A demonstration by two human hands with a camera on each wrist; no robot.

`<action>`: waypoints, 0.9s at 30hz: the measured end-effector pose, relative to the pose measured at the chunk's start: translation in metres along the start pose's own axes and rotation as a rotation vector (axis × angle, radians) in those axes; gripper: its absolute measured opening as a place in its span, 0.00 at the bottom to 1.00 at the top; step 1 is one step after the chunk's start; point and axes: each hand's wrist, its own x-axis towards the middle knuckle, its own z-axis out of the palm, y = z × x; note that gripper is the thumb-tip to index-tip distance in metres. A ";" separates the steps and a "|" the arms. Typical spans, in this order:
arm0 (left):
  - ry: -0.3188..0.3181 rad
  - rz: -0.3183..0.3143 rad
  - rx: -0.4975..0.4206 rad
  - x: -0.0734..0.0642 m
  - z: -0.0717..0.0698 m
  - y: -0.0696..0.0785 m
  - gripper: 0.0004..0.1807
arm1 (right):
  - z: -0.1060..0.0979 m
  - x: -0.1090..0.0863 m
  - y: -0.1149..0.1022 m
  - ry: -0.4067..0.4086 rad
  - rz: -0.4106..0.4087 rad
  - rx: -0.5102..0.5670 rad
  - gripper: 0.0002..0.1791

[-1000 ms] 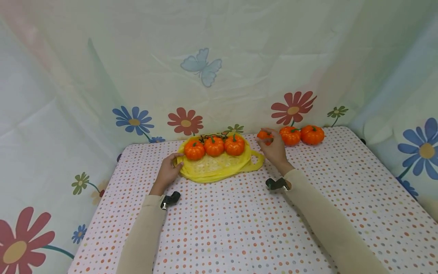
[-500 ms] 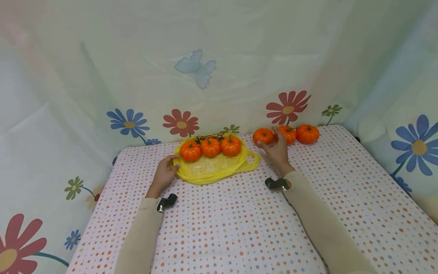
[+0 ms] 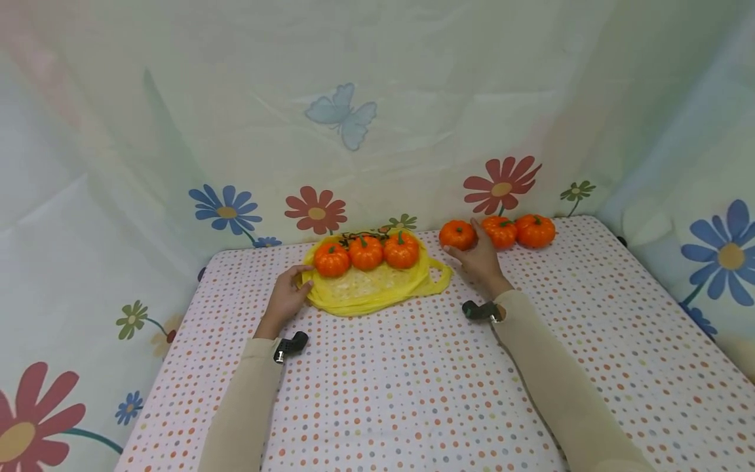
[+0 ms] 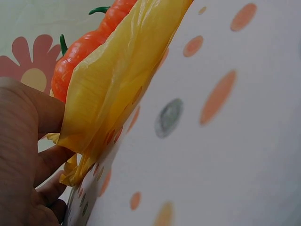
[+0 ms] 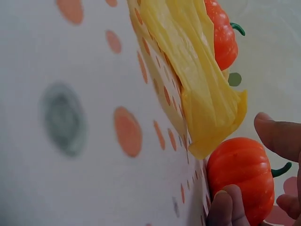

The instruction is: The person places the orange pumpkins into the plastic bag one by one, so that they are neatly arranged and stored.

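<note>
A yellow plastic bag (image 3: 366, 298) lies spread on the dotted tablecloth, with three small orange pumpkins (image 3: 366, 253) in a row along its far side. My left hand (image 3: 287, 298) pinches the bag's left edge; in the left wrist view the fingers (image 4: 49, 157) lie on both sides of the plastic. To the right of the bag sits another pumpkin (image 3: 457, 235), first in a second row. My right hand (image 3: 480, 259) is spread around that one. In the right wrist view fingertips (image 5: 225, 205) lie at its near side, while another finger stands apart above it.
Two more pumpkins (image 3: 535, 231) stand right of my right hand by the back wall. One handle loop (image 3: 441, 276) of the bag reaches toward that hand. A flowered curtain (image 3: 413, 131) rises behind the table (image 3: 377, 406).
My right hand has drawn back a little from over the first pumpkin, with its fingers spread wider, so more of the pumpkin shows. The left hand and the bag stay about the same.
</note>
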 end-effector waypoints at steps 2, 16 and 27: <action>0.002 -0.003 -0.003 0.000 0.001 0.000 0.18 | -0.001 -0.001 -0.003 -0.013 0.012 -0.019 0.55; -0.004 0.013 -0.009 0.003 0.000 -0.003 0.18 | -0.003 0.013 -0.010 -0.087 0.097 -0.132 0.58; -0.001 -0.016 -0.011 0.003 0.002 -0.005 0.17 | 0.000 0.018 -0.006 -0.048 0.060 -0.174 0.54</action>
